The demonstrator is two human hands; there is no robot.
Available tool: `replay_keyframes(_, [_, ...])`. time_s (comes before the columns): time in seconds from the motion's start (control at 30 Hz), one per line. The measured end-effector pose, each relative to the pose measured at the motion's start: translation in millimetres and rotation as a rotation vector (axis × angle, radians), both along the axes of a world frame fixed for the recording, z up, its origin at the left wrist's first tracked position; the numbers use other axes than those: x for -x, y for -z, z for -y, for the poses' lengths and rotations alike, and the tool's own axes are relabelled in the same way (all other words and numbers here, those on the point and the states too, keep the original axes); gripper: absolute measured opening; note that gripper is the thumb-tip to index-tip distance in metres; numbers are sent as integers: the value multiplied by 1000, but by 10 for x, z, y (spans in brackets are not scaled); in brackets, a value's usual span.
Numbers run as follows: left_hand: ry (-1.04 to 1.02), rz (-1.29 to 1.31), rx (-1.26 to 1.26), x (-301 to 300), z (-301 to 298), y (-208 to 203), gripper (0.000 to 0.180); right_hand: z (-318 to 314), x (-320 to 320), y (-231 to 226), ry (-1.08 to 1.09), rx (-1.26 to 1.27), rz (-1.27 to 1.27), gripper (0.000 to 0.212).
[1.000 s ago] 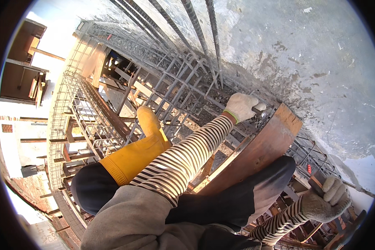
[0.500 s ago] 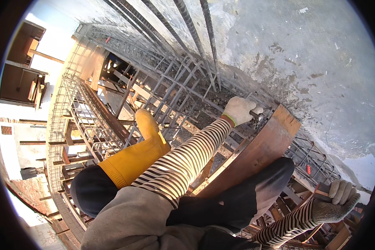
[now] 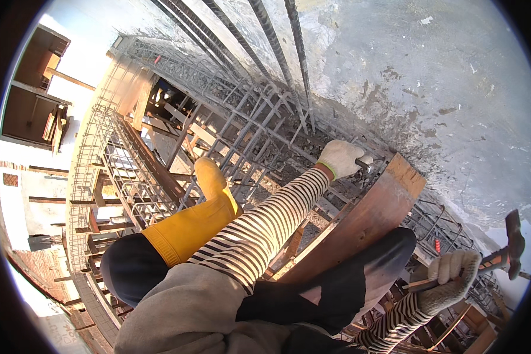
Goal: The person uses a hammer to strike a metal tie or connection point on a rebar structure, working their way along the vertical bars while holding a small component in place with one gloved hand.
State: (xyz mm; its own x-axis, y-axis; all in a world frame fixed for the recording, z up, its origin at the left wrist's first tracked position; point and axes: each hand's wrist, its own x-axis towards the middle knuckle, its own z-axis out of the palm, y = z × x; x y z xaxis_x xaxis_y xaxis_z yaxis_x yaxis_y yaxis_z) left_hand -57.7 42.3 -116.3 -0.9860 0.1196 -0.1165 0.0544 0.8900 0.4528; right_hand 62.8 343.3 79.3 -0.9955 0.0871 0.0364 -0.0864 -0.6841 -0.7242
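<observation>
In a pale work glove, my left hand (image 3: 340,159) is closed round a short dark metal rod (image 3: 363,164), only partly visible, between the concrete wall and the upper end of a wooden formwork board (image 3: 366,215). Lower right, my gloved right hand (image 3: 451,277) grips a hammer (image 3: 514,245) by its handle. The hammer's head is raised to the right, apart from the rod and board. My striped sleeves cover both forearms.
Thick steel rebars (image 3: 271,44) rise beside the concrete wall (image 3: 430,76). A rebar cage (image 3: 251,121) runs along its foot. My yellow boot (image 3: 209,200) rests among the bars. Mesh and timber supports (image 3: 103,227) stand left, with gaps between members.
My right hand has turned and moved slightly left and upward, bringing the hammer's head into view. My left hand stays nearly in place on the rod.
</observation>
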Motion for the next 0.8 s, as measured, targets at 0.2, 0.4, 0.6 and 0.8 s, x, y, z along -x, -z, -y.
replay_keyframes(0.2, [3, -26, 14, -19, -6, 69, 54, 448, 98, 204, 273, 9, -223, 27])
replay_keyframes(0.4, [-34, -84, 35, -11, 75, 137, 54, 1158, -305, 1061, -479, -25, 734, 24])
replay_keyframes(0.6, [-20, 1, 26, -21, 83, 35, 55, 82, -30, -46, 191, -64, 130, 30])
replay_keyframes(0.8, [35, -44, 7, 39, -88, 7, 56, -575, 105, 832, 357, -233, -282, 25])
